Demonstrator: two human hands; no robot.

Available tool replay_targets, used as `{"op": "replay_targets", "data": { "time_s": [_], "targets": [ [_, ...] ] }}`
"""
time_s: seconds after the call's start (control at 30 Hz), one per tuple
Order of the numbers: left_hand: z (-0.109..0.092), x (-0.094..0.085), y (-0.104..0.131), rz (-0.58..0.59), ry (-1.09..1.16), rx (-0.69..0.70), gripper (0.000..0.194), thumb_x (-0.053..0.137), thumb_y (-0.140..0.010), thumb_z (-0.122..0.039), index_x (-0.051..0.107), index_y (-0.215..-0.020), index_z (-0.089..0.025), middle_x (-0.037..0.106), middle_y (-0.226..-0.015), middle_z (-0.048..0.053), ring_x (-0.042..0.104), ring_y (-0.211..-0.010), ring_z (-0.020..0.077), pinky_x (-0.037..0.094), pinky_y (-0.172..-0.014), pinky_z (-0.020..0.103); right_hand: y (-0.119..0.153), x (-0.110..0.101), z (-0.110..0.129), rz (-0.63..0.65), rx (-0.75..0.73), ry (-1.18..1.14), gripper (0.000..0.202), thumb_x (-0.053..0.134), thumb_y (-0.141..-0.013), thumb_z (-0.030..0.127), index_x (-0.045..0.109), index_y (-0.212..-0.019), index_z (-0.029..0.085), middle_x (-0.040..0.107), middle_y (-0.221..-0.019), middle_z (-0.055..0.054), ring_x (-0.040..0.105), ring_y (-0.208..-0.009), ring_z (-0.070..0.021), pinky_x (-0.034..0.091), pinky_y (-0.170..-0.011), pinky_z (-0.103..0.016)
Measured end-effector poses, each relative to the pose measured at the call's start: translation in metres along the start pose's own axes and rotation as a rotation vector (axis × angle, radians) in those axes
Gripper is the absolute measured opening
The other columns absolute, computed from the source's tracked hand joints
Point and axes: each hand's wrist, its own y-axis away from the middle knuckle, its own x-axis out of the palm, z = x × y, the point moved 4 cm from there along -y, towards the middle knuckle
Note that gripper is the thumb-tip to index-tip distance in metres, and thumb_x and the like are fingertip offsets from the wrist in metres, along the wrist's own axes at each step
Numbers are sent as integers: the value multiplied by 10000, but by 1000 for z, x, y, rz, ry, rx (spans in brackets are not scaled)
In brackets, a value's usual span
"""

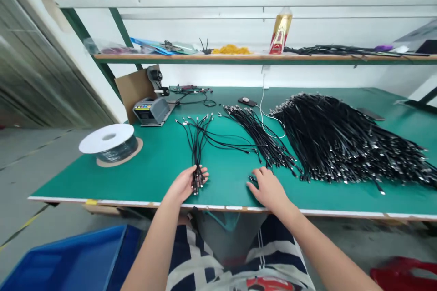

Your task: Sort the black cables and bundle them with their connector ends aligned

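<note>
The left hand (pixel 187 183) gripped a small cable bundle (pixel 197 145) at its near end, close to the front edge of the green desk (pixel 150 168); the cables fanned out away from the person. The right hand (pixel 269 187) lay open, palm down, fingers touching the near tip of a second loose bundle (pixel 259 136). A large cable heap (pixel 344 141) lay to the right, a spool (pixel 109 143) and tape dispenser (pixel 152 111) to the left.

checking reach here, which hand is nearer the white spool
Left. The left hand lies at the table's front edge, holding a small cable bunch, with the white spool off to its left. The right hand lies farther right, beyond that bunch.
</note>
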Motion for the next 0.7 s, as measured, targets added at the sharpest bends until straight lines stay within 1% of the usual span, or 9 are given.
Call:
{"op": "replay_targets", "data": {
  "time_s": [0.1, 0.2, 0.3, 0.37, 0.47, 0.53, 0.6, 0.63, 0.7],
  "targets": [
    [4, 1, -7, 63, 22, -37, 171, 510, -973, -82, 673, -1020, -70, 783, -955, 149, 783, -803, 213, 655, -704, 308, -11, 13, 6, 120, 28, 89, 184, 464, -980, 156, 641, -1002, 110, 650, -1007, -164, 638, -959, -325, 502, -839, -438],
    [3, 12, -24, 157, 17, -30, 132, 631, -858, -7, 678, -941, -97, 774, -905, 109, 773, -807, 207, 649, -743, 317, -13, 15, -1, 103, 15, 4, 219, 397, -960, 104, 613, -960, 138, 651, -996, -167, 617, -963, -344, 479, -843, -484],
    [3, 31, -46, 276, -33, -63, 217, 823, -750, -104, 662, -892, -130, 757, -880, 76, 759, -798, 211, 637, -762, 344, -30, 10, 0, 70, -18, -441, 181, 370, -988, 188, 550, -995, 193, 658, -991, -123, 620, -946, -292, 485, -869, -481],
    [3, 44, -60, 362, -121, -80, 344, 915, -688, -234, 660, -900, -142, 750, -894, 69, 749, -797, 211, 619, -734, 331, -53, 12, 7, 66, 31, -830, 186, 359, -1019, 328, 509, -1036, 219, 663, -951, -86, 630, -871, -237, 511, -834, -436],
    [3, 59, -73, 504, -208, -79, 444, 950, -641, -378, 663, -891, -150, 725, -850, 46, 710, -746, 179, 581, -668, 288, -89, 32, 22, 49, 196, -1339, 401, 449, -953, 619, 471, -1064, 234, 640, -834, -27, 575, -649, -171, 506, -633, -342],
    [1, 65, -78, 578, -220, -56, 458, 946, -639, -420, 666, -883, -151, 702, -818, 30, 669, -699, 146, 547, -622, 254, -101, 49, 30, 32, 299, -1549, 519, 497, -892, 716, 463, -1080, 234, 597, -744, 22, 442, -500, -115, 390, -484, -261],
    [0, 68, -79, 619, -240, -16, 459, 926, -661, -455, 673, -893, -150, 691, -813, 25, 637, -666, 126, 507, -574, 227, -100, 59, 34, 20, 341, -1589, 514, 476, -921, 704, 484, -1109, 226, 534, -654, 65, 325, -449, -86, 276, -441, -224],
    [0, 68, -79, 630, -256, 0, 460, 915, -672, -468, 676, -904, -151, 690, -816, 26, 626, -656, 122, 490, -554, 221, -95, 60, 36, 5, 319, -1546, 480, 483, -940, 669, 510, -1107, 220, 505, -627, 74, 320, -456, -85, 266, -447, -220],
    [1, 67, -80, 649, -277, 12, 462, 897, -688, -489, 679, -917, -152, 683, -811, 23, 606, -639, 116, 473, -537, 218, -85, 53, 40, -20, 211, -1401, 379, 581, -932, 558, 568, -1088, 213, 525, -661, 56, 417, -519, -95, 335, -489, -224]
  ]
}}
